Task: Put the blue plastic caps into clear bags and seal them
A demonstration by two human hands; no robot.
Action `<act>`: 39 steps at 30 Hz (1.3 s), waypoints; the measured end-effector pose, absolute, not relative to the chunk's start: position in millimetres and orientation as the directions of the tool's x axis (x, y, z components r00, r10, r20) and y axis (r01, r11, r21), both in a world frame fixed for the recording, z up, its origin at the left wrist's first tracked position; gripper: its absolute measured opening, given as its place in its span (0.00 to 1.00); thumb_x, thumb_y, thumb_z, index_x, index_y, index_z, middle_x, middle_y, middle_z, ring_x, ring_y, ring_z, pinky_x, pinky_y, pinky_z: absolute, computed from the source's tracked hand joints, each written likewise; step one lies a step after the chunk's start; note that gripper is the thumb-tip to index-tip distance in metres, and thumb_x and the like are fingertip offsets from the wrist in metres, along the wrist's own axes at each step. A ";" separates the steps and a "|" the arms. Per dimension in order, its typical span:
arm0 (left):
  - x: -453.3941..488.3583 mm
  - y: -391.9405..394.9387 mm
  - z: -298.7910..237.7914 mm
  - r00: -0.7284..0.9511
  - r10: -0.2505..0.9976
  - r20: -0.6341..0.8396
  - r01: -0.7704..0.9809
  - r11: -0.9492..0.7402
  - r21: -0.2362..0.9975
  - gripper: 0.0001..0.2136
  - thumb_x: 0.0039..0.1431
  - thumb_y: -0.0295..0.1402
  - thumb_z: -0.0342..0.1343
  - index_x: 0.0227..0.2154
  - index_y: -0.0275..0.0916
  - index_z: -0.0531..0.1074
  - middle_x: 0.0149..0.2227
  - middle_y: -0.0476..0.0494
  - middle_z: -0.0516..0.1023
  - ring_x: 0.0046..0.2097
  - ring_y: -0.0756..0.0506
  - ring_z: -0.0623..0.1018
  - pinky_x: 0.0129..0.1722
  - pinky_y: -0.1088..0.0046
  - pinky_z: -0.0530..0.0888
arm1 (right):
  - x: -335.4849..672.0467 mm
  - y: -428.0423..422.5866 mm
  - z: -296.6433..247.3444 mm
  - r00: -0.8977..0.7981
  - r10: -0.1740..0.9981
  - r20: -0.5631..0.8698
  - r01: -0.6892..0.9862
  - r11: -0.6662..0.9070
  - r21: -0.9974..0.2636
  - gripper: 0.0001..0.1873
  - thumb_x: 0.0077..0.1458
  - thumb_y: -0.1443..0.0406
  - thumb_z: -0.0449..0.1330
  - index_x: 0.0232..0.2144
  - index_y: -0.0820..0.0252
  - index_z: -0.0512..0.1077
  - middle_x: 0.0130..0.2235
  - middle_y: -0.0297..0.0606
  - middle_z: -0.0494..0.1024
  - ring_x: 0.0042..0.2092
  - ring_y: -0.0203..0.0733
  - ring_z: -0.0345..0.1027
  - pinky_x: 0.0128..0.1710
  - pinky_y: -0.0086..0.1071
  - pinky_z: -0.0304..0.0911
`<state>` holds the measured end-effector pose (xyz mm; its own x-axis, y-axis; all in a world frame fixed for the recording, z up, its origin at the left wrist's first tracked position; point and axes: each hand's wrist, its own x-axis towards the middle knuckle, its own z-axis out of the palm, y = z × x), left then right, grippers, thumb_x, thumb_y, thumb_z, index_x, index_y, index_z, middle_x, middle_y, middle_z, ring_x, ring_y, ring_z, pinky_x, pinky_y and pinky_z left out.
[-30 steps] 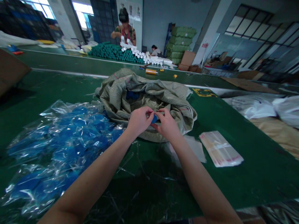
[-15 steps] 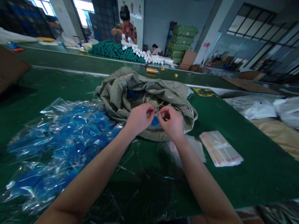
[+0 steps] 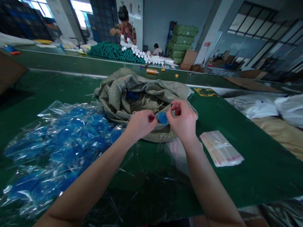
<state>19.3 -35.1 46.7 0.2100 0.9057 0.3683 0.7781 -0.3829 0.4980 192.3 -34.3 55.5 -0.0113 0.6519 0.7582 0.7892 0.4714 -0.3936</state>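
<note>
Over the near rim of a grey-green woven sack [image 3: 118, 91], my left hand [image 3: 142, 124] and my right hand [image 3: 184, 121] are both closed in a pinch. A small clear plastic bag with a round blue piece [image 3: 163, 118] in it hangs between them; its film is hard to make out. My left fingertips grip its left side, and my right thumb and finger pinch its right side. More blue pieces [image 3: 132, 95] show inside the sack. Left of my left arm lies a heap of bagged blue pieces [image 3: 73, 135].
A stack of flat clear bags [image 3: 221, 148] lies on the green table [image 3: 260, 164] at right, with loose bags [image 3: 178, 154] under my right forearm. Clear strips [image 3: 125, 167] are scattered nearby. An orange tube [image 3: 152, 72] lies beyond the sack. A person [image 3: 126, 30] stands behind green rolls [image 3: 113, 52].
My hands have moved apart: the right one shifted right and slightly up, the left one a little down. More of the blue piece shows between them. The view has shifted slightly.
</note>
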 end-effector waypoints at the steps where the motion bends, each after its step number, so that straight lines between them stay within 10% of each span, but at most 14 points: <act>1: 18.1 -34.8 50.5 0.194 0.889 0.414 0.783 -0.395 0.481 0.06 0.54 0.33 0.54 0.28 0.39 0.74 0.30 0.45 0.78 0.30 0.46 0.74 0.33 0.70 0.69 | 194.5 -34.1 56.8 -0.004 0.675 0.738 0.780 0.464 -0.420 0.12 0.51 0.69 0.55 0.40 0.59 0.67 0.30 0.35 0.74 0.31 0.39 0.68 0.38 0.36 0.65; 15: 7.4 -23.8 70.2 0.341 0.746 0.572 0.765 -0.574 0.293 0.04 0.52 0.30 0.51 0.28 0.37 0.70 0.30 0.46 0.73 0.31 0.48 0.71 0.33 0.72 0.67 | 212.6 -17.3 48.7 -0.123 0.927 0.354 0.492 0.367 -0.789 0.18 0.44 0.66 0.59 0.42 0.60 0.70 0.29 0.30 0.74 0.30 0.36 0.68 0.32 0.29 0.61; 26: 7.1 22.1 25.5 0.266 0.961 0.072 0.659 -0.236 0.714 0.12 0.50 0.37 0.51 0.28 0.35 0.77 0.21 0.51 0.69 0.24 0.50 0.66 0.24 0.74 0.59 | 213.1 15.6 7.1 -0.153 0.988 0.018 0.511 0.095 -0.854 0.11 0.49 0.67 0.57 0.30 0.65 0.79 0.27 0.33 0.77 0.28 0.32 0.64 0.29 0.26 0.57; 39: -3.4 43.5 1.5 0.195 0.980 0.040 0.607 -0.153 0.780 0.11 0.49 0.36 0.53 0.28 0.37 0.78 0.16 0.54 0.60 0.21 0.51 0.59 0.21 0.74 0.53 | 209.7 36.7 -40.2 -0.099 0.995 -0.026 0.424 0.019 -0.906 0.09 0.51 0.63 0.60 0.31 0.63 0.79 0.29 0.37 0.78 0.30 0.34 0.68 0.29 0.25 0.60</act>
<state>-3.4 43.5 1.5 0.1955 0.9799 0.0397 0.6074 -0.1528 0.7795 209.7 36.7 -40.2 -0.0995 0.9947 -0.0256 0.4237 0.0191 -0.9056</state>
